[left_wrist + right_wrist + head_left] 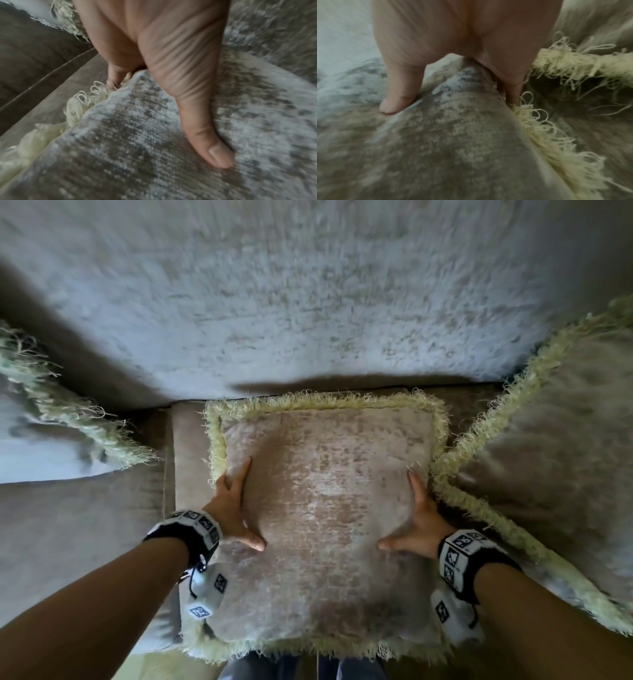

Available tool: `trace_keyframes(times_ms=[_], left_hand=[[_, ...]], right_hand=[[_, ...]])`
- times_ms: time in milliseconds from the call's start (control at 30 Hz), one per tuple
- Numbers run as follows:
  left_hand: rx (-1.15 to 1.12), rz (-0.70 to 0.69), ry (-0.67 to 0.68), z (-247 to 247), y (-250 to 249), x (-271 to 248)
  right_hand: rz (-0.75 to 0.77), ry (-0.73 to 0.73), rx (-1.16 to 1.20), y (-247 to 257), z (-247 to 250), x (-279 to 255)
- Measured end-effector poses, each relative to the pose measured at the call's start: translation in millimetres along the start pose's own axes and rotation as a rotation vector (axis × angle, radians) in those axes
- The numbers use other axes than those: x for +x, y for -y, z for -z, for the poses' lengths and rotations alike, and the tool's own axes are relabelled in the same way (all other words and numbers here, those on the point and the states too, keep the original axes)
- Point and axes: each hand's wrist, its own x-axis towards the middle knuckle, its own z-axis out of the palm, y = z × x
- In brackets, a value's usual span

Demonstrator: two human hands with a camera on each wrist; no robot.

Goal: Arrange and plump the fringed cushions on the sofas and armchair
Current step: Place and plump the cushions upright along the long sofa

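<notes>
Currently both hands grip one fringed cushion (325, 508) by its side edges. It is square, mottled beige-grey velvet with a pale yellow-green looped fringe, lying flat on the brown sofa seat (85, 525), its far edge close to the pale velvet backrest (308, 302), its near edge overhanging the seat front. Left hand (233, 508) clasps the left edge: thumb (205, 128) pressed down into the top face, denting the fabric, fingers (115, 75) wrapped over the edge into the fringe, fingertips mostly hidden. Right hand (416, 520) mirrors this on the right edge: thumb (399, 92) on top, fingers (510, 86) curled down the side beside the fringe, the fabric bunched into a ridge between thumb and fingers. Both wrists wear black bands with white marker blocks, left band (191, 530), right band (467, 556). A second fringed cushion (555, 467) leans at the right, its fringe touching the held cushion's right edge. A third fringed cushion (44, 412) sits at the left, apart from the held one, with bare seat between. Wrist views are motion-blurred. Person's legs in dark trousers (291, 667) show below the cushion's near edge.
</notes>
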Motion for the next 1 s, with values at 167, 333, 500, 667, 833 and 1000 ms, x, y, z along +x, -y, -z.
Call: trace_keyframes(times_ms=[167,333,500,667,833,1000], left_hand=[[-0.158,0.003,-0.021,-3,29,2],[-0.296,-0.131,-0.060,1,45,-20],[-0.386,-0.175,-0.256,23,67,-58],[-0.402,-0.324,-0.574,97,61,-90],[-0.384,-0.463,-0.921,162,32,-86],[-0.366,-0.502,-1.026,172,6,-44]], right_hand=[[0.016,-0.002,-0.058,26,-11,5],[0.088,-0.027,-0.173,50,-2,6],[0.331,-0.044,-0.223,93,9,-10],[0.647,-0.374,-0.123,150,30,-32],[0.823,-0.716,0.008,184,64,-33],[0.823,-0.857,0.061,193,76,-15]])
